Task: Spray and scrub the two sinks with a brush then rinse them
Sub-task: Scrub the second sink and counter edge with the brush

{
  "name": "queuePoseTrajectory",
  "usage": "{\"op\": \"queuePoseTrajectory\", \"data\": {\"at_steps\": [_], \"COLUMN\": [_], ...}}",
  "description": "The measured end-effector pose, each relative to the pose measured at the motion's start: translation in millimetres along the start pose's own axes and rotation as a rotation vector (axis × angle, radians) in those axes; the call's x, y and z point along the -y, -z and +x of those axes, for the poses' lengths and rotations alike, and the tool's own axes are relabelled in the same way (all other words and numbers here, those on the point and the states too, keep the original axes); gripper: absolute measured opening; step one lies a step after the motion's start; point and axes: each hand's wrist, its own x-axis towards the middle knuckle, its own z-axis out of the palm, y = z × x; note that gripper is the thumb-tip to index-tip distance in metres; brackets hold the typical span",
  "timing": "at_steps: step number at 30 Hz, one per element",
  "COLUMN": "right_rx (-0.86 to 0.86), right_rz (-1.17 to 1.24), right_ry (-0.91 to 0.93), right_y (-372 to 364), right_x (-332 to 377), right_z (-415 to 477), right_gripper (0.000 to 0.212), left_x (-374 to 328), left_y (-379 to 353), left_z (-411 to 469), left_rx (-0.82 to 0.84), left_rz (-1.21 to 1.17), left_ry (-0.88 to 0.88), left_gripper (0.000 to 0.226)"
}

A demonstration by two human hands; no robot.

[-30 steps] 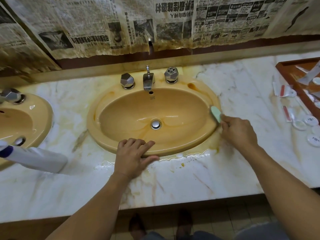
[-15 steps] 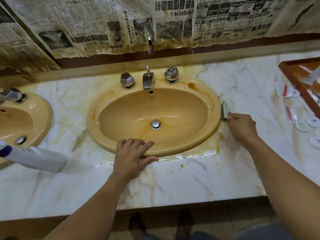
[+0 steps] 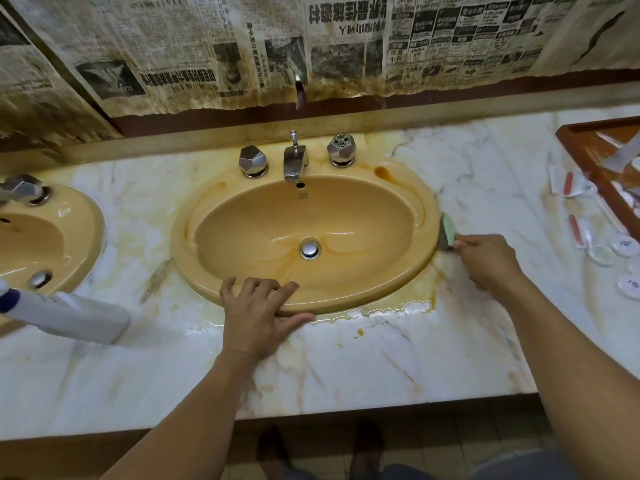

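Note:
A yellow oval sink (image 3: 424, 216) sits in the middle of the marble counter, wet inside, with a chrome tap (image 3: 294, 161) and two faceted knobs behind it. My left hand (image 3: 258, 311) rests flat on its front rim, fingers spread. My right hand (image 3: 488, 263) grips a small green brush (image 3: 447, 232), which touches the counter just outside the sink's right rim. A second yellow sink (image 3: 81, 233) shows at the left edge. A white spray bottle (image 3: 69, 315) with a dark blue top lies on its side between the two sinks.
Stained newspaper (image 3: 311, 46) covers the wall behind. At the right lie small wrapped toiletries (image 3: 585, 233) and round white lids (image 3: 625, 245), beside a wooden tray (image 3: 581, 147). Water pools along the sink's front right rim. The counter's front edge is near my arms.
My right hand has carried the brush from the inside right wall of the sink over the rim onto the counter beside it. My left hand has stayed on the front rim.

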Motion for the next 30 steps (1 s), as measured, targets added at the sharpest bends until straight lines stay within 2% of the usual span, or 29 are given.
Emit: {"op": "queuePoseTrajectory", "data": {"at_steps": [5, 9, 12, 15, 17, 20, 25, 30], "right_rx": [0.001, -0.016, 0.043, 0.022, 0.002, 0.063, 0.017, 0.056], "right_rz": [0.015, -0.097, -0.181, -0.255, -0.258, -0.294, -0.266, -0.303], "right_ry": [0.003, 0.061, 0.067, 0.120, 0.147, 0.130, 0.154, 0.175], "right_y": [2.0, 0.3, 6.8, 21.1, 21.1, 2.2, -17.0, -10.3], "right_x": [35.2, 15.4, -8.5, 8.6, 33.2, 61.1, 87.4, 77.6], "right_z": [37.9, 0.1, -40.0, -51.0, -42.4, -18.0, 30.0, 22.3], "right_gripper": [0.033, 0.035, 0.033, 0.032, 0.031, 0.029, 0.033, 0.031], "left_x": [0.3, 0.5, 0.1, 1.1, 1.3, 1.5, 3.7, 5.8], "left_y": [0.6, 2.1, 3.4, 3.2, 2.8, 3.3, 2.2, 0.5], "left_z": [2.1, 4.1, 5.4, 5.5, 6.5, 7.4, 8.7, 7.5], "left_rx": [0.012, 0.019, 0.027, 0.028, 0.028, 0.038, 0.055, 0.052], "left_rz": [0.000, 0.000, -0.006, -0.008, -0.012, -0.009, -0.017, -0.032], "left_ry": [0.000, 0.002, 0.000, -0.009, -0.004, -0.003, -0.015, -0.021], "left_gripper": [0.062, 0.062, 0.063, 0.064, 0.064, 0.064, 0.063, 0.064]}}
